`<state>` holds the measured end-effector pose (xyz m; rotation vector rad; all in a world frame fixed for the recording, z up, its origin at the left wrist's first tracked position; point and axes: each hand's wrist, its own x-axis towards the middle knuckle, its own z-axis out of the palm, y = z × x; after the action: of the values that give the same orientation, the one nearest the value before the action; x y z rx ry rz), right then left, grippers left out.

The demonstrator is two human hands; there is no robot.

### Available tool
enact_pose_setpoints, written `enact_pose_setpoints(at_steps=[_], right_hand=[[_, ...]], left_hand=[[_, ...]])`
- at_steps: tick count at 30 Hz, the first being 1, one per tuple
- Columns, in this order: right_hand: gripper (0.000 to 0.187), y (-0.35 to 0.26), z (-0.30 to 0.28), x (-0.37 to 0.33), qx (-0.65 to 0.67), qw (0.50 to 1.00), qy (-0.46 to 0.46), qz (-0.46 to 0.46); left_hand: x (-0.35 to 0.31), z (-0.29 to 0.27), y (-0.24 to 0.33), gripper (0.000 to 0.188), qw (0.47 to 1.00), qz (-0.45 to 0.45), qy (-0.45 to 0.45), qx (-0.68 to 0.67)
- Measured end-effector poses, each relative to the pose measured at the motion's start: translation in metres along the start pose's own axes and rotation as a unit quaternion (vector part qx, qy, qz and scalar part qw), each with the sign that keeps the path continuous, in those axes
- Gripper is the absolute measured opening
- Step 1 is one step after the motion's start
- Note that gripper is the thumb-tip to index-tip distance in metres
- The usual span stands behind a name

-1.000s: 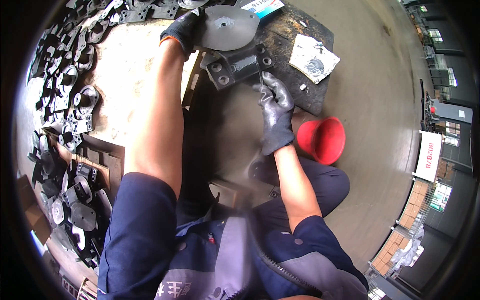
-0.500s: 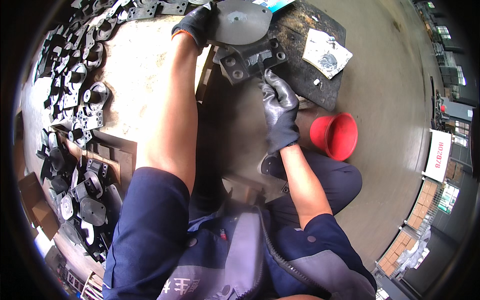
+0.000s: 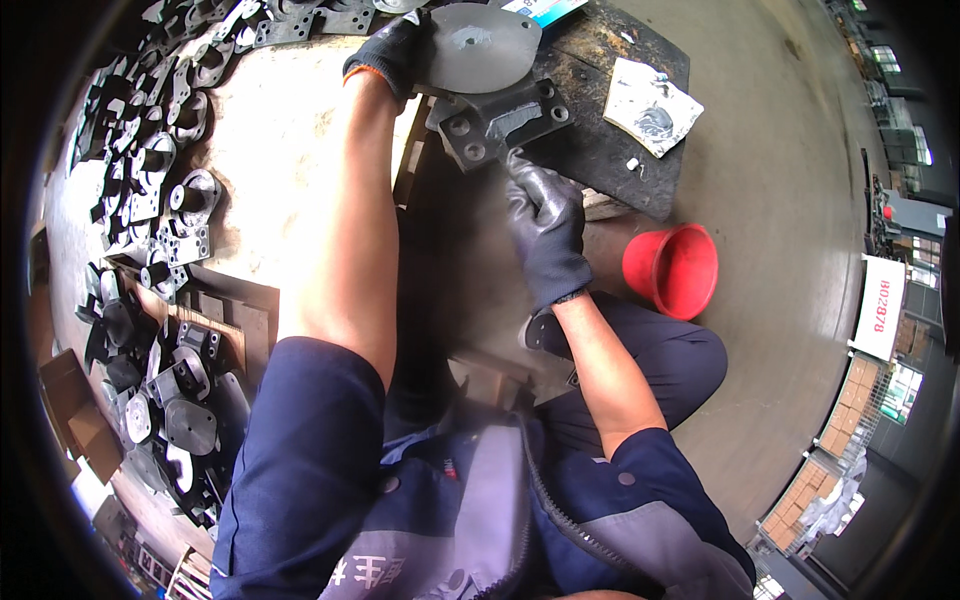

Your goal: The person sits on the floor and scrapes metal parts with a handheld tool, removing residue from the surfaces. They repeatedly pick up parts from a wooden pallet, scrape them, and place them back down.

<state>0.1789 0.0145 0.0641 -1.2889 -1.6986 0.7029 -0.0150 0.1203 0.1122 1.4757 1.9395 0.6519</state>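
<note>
At the top, my gloved left hand (image 3: 392,48) is closed on a metal bracket. The bracket has an oval grey disc (image 3: 478,48) and a dark base plate (image 3: 472,132) with bolt holes at its ends. A pale grey smear (image 3: 515,122) of paste lies on the base plate, between the holes. Just below that plate, my gloved right hand (image 3: 548,215) has its fingers pinched round a thin dark tool (image 3: 502,150). Most of the tool is hidden by the fingers, and its exact kind cannot be made out.
A white sheet (image 3: 640,85) with a grey paste blob lies on a dark worn board (image 3: 600,165). A red bucket (image 3: 690,270) stands by my right knee. Many similar brackets (image 3: 188,195) crowd the table's left side, with more (image 3: 188,425) piled below. Cartons (image 3: 800,500) stand far right.
My right hand has drawn slightly down and left, toward the plate's near edge. The paste smear looks broader now. My left hand and the bracket stay nearly in place.
</note>
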Motion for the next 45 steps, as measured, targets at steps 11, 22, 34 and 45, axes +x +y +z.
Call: enact_pose_setpoints(at_steps=[11,22,34,45], right_hand=[[0.018,0.006,-0.028,0.003,0.327,0.903,-0.043,0.277],[0.048,0.042,-0.012,0.008,0.093,0.990,0.101,0.000],[0.048,0.045,-0.005,0.010,-0.009,0.995,0.084,-0.058],[0.039,0.038,0.005,0.013,0.003,0.979,0.121,-0.161]], left_hand=[[0.033,0.017,-0.032,0.038,0.979,-0.052,0.026,-0.197],[0.079,0.046,-0.092,0.037,0.951,0.063,0.025,-0.300],[0.045,0.017,-0.045,0.061,0.978,0.111,-0.023,0.175],[0.048,0.020,-0.056,0.041,0.926,0.183,0.055,0.326]])
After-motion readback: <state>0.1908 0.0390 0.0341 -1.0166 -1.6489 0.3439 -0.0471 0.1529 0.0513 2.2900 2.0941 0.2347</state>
